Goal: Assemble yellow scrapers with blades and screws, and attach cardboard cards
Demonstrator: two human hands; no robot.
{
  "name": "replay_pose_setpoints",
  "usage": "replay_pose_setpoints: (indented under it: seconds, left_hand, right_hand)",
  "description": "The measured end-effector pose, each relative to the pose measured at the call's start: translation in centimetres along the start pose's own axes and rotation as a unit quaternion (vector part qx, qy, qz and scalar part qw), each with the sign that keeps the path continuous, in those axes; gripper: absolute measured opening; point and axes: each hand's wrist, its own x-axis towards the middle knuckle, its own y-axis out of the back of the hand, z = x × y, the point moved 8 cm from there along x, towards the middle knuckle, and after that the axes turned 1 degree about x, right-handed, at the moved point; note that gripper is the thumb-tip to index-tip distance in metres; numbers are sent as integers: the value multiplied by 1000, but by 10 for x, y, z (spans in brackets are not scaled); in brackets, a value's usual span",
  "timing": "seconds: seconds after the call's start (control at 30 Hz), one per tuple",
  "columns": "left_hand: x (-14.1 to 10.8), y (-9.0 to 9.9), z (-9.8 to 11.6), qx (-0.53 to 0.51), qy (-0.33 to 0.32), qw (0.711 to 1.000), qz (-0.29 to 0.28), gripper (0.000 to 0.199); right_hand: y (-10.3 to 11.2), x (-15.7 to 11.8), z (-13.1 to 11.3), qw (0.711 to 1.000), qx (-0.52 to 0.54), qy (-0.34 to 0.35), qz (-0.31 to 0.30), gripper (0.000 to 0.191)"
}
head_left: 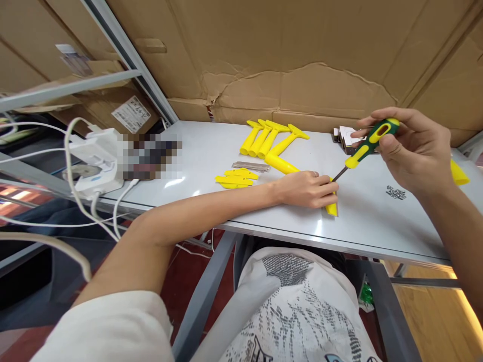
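Observation:
My right hand [415,146] is closed around the green and yellow handle of a screwdriver [372,143]. Its metal shaft slants down to the left, and the tip meets the work beside the fingers of my left hand [311,190]. That hand is closed over a yellow T-shaped scraper [281,165] and presses it on the table. The scraper's handle points up-left and its head [332,208] shows below my fingers; the middle is covered. Several small dark screws [395,192] lie in a loose pile to the right.
Several yellow T-shaped scraper handles [269,138] lie at the back of the grey table [204,146]. Yellow flat plates [237,178] and thin metal blades [251,166] are left of my hand. Small boxes [345,138] stand behind; a white power strip [100,161] with cables is left.

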Motion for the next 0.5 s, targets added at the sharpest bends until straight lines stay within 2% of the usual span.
replay_pose_setpoints:
  seconds: [0.1,0.23,0.3,0.4,0.5]
  left_hand:
    - [0,-1,-1,0,4,1000,-12,23]
    - [-3,-14,0,-14,8,996,-88,21]
    - [-4,-17,-1,-11,15,995,-102,20]
    - [-3,-16,-2,3,21,996,-92,21]
    - [-2,-8,-3,17,24,998,-48,21]
  right_hand:
    - [2,2,4,999,27,-23,-13,43]
    - [4,-1,0,998,-2,-21,54,35]
    - [1,-4,-4,997,-22,-12,75,33]
    - [-1,-5,-6,996,-31,7,79,33]
    - [-3,-2,-1,1000,11,-4,29,38]
